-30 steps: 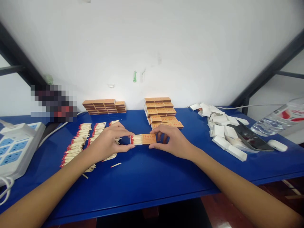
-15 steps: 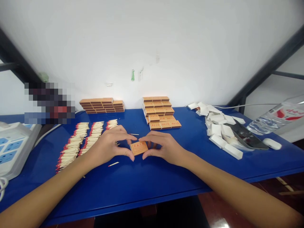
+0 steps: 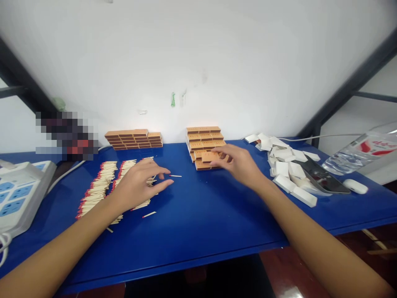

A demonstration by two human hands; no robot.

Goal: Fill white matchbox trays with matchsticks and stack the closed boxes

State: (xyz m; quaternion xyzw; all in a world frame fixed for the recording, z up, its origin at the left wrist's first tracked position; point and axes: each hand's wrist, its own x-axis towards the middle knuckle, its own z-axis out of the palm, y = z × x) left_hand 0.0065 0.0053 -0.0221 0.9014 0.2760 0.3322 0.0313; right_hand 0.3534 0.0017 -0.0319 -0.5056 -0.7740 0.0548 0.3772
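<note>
Loose match (image 3: 149, 215) at my 11 o'clock on the worktop (image 3: 198, 225). My L hand (image 3: 139, 184) just beyond, grip apart. My R hand's (image 3: 240, 164) grip clamped on a matchbox (image 3: 209, 157), 12 o'clock, at front of the stepped stack (image 3: 203, 136). Other box stack (image 3: 133, 139) @ 11 o'clock, by wall (image 3: 248, 62).

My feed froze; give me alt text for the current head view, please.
A person's right hand holds a matchbox at the stepped matchbox stack; the left hand is open beside a loose match. On the blue table, rows of red-tipped matches lie at left and white card pieces at right.
</note>
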